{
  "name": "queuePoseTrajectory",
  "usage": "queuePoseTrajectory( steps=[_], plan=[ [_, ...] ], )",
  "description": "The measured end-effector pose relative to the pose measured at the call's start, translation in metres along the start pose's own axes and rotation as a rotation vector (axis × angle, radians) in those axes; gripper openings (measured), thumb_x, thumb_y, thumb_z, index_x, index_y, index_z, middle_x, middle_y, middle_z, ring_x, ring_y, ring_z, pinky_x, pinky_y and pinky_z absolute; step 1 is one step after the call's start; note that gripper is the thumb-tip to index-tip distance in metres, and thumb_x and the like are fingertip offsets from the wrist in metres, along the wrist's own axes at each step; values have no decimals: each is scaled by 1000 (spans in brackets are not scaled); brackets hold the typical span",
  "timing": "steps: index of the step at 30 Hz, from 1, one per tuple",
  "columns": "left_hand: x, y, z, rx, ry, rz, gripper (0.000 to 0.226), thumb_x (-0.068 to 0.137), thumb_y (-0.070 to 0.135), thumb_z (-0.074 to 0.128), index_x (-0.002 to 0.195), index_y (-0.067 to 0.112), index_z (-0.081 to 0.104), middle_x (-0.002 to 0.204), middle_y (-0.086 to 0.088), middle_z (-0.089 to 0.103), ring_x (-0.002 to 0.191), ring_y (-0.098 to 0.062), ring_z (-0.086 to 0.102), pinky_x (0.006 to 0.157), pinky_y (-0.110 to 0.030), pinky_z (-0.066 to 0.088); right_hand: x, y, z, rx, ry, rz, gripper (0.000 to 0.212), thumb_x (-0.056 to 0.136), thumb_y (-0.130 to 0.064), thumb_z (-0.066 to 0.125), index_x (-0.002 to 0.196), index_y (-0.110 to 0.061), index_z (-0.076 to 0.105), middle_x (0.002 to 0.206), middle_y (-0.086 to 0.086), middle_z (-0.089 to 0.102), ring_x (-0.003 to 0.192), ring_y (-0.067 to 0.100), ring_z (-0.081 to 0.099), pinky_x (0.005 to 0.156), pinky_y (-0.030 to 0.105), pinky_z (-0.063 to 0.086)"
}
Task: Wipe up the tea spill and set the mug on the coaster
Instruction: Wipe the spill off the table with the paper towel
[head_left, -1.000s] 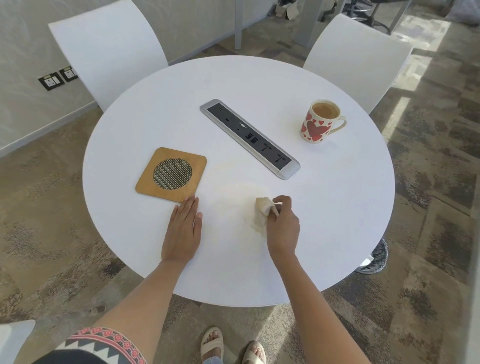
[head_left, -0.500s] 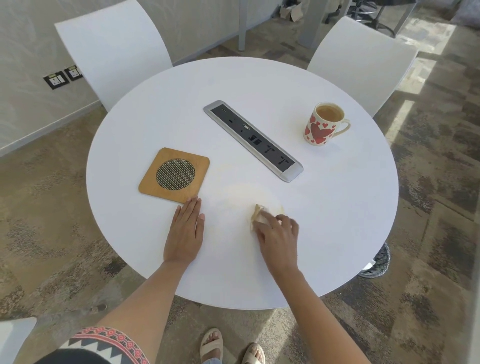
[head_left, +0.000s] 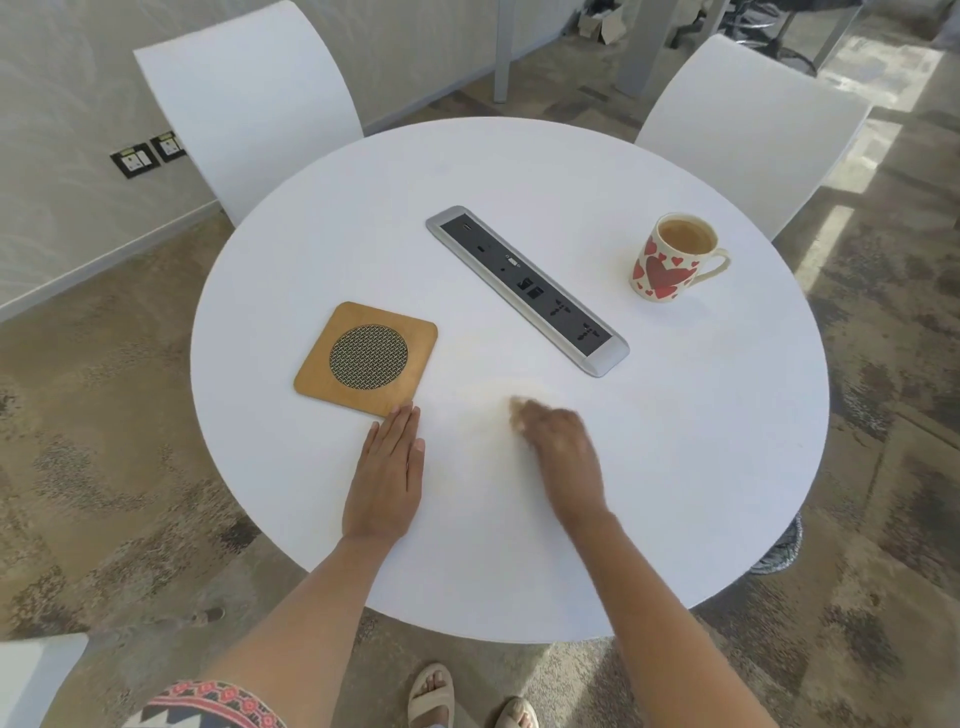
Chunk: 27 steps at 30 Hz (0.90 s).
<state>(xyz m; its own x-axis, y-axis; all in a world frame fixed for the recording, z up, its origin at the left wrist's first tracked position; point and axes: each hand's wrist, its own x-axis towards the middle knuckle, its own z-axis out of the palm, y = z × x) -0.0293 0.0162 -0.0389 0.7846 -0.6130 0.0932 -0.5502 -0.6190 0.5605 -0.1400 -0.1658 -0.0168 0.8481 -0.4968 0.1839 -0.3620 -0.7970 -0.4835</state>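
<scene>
A cream mug with red hearts (head_left: 669, 258), holding tea, stands at the right of the round white table (head_left: 701, 441). A square wooden coaster (head_left: 367, 357) with a mesh centre lies at the left. A faint yellowish tea smear (head_left: 483, 410) marks the table near the front centre. My right hand (head_left: 558, 447), blurred by motion, presses a crumpled beige tissue (head_left: 516, 410) onto the smear; only the tissue's tip shows. My left hand (head_left: 387, 473) lies flat on the table, fingertips touching the coaster's near corner.
A grey power and socket strip (head_left: 527, 288) runs diagonally across the table's middle. Two white chairs (head_left: 244, 98) (head_left: 748, 130) stand at the far side. My sandalled feet (head_left: 431, 696) show below the table's near edge.
My right hand has swept the tissue leftward and a little away from me across the smear. The left hand has stayed flat beside the coaster.
</scene>
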Motion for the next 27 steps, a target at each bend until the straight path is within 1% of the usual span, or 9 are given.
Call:
queuePoseTrajectory(
  steps=[4,6,10,14,16,19,22,25,27],
  plan=[
    [1,-3,2,-8,-8,6,51,99,29,19,145,12,29,154,3,27,142,-3,15,119,-25,5,50,2,10,-54,98,135,42,93,0,49,134,-10,50,128,-1,59,104,26,47,77,31,46],
    [1,-5,4,-8,-6,9,52,98,30,17,145,12,29,154,4,27,142,-1,14,119,-25,5,63,-8,22,-100,17,38,39,95,-3,46,134,-10,49,130,0,57,105,25,47,78,32,46],
    [0,-4,2,-41,14,2,52,98,30,19,146,13,27,153,4,27,141,2,14,118,-23,5,51,-35,42,-107,-91,-187,30,92,-44,49,110,-22,59,115,2,63,86,5,54,77,26,45],
    [1,-2,0,-62,-1,-12,53,97,30,18,146,12,26,153,1,28,139,3,15,118,-23,4,3,-54,36,64,-87,-498,29,83,6,55,108,-5,68,105,4,72,87,24,59,78,27,52],
    [1,-1,0,-57,-9,-19,54,96,30,17,146,12,23,154,0,27,139,2,14,118,-22,2,-20,-52,31,121,-199,-598,37,82,12,47,108,-5,68,114,4,70,89,24,58,82,23,46],
    [0,1,-1,-50,-13,-27,55,95,31,15,147,14,21,155,2,25,138,3,12,117,-20,0,-38,-41,23,123,-252,-663,50,77,19,52,118,-6,65,121,4,67,96,27,63,81,30,53],
    [-1,1,-2,-42,0,-23,54,96,31,17,147,13,23,154,3,26,138,4,12,117,-20,1,-34,-23,13,112,-185,-568,45,82,10,42,116,-6,67,120,3,68,96,25,64,78,29,56],
    [-2,0,-1,-24,3,-18,55,96,31,17,147,13,22,154,4,25,139,4,12,118,-21,1,-18,3,2,94,-66,-210,38,91,0,50,120,-19,65,114,1,66,98,19,59,84,30,52],
    [-2,-1,0,-18,4,-18,55,96,32,16,147,14,22,155,5,24,138,5,11,117,-21,0,-10,24,-9,51,34,32,33,93,-7,52,119,-24,63,102,-1,60,94,17,56,79,28,49]
  ],
)
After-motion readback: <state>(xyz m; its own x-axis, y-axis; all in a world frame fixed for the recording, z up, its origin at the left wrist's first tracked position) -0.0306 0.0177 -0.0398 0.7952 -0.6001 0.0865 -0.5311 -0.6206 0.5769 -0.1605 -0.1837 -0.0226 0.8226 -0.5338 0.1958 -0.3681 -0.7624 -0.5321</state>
